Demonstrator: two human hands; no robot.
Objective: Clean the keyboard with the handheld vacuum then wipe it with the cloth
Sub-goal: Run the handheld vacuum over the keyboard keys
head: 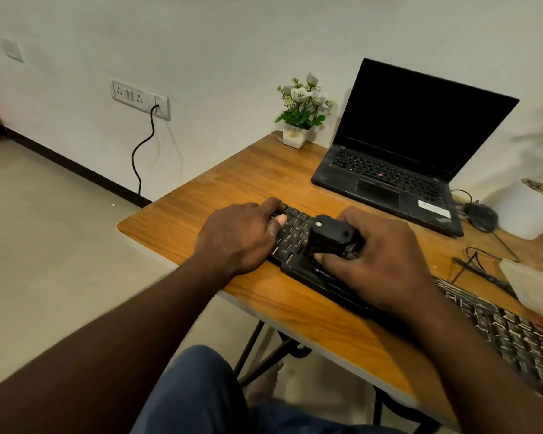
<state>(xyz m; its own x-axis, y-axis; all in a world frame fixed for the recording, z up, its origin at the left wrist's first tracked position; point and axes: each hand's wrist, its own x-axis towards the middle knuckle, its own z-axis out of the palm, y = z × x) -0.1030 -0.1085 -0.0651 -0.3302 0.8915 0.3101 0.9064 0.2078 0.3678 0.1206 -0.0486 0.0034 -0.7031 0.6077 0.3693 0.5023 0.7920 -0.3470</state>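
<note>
1. Keyboard (295,236): black, lies slantwise along the near edge of the wooden table (201,214). Its left end sits between the two hands and its right end runs out toward the lower right corner of the view.
2. Handheld vacuum (328,236): small, black and boxy, with a pale round button on top. It sits on the keys toward the keyboard's left end.
3. Right hand (386,258): wrapped around the vacuum, thumb on its near side, fingers over the far side.
4. Left hand (239,238): on the keyboard's left end, fingers curled over the edge, thumb pressed on the keys. The two hands are close together, with a short strip of keys showing between them.
5. Laptop (405,145): open, screen dark, on the far side of the table behind the right hand.
6. Potted flowers (301,114): white blooms in a white pot, at the table's far corner by the wall.
7. Mouse (480,216): dark and corded, just right of the laptop.
8. Pale item at the right edge of the view, beside the keyboard: cannot tell what it is.
9. Wall socket (140,97): a black cable (141,151) hangs from it.
</note>
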